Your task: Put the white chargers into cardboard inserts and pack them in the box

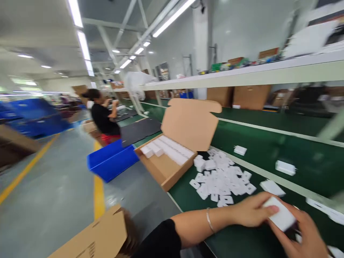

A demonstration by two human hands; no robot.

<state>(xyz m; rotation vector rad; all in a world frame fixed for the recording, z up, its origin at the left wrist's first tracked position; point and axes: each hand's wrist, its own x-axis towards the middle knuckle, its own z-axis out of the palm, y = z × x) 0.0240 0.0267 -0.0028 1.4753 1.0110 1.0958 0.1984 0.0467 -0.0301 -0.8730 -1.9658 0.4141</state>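
At the lower right, my left hand (254, 210) pinches a small white box (281, 217) between thumb and fingers. My right hand (305, 233) grips the same box from its other side, with fingers partly cut off by the frame edge. Left of the hands, a heap of white cards or inserts (224, 177) spreads over the green work surface. Beyond it stands an open cardboard carton (172, 182) with its lid raised; rows of white boxes (173, 148) fill part of it. White plug adapters (286, 167) lie apart on the green belt.
A blue bin (111, 161) stands left of the carton. Brown cardboard (94, 236) sits low in front. A long shelf (242, 77) crosses above the bench, with brown cartons (251, 96) under it. Another person (104, 118) works further along the line.
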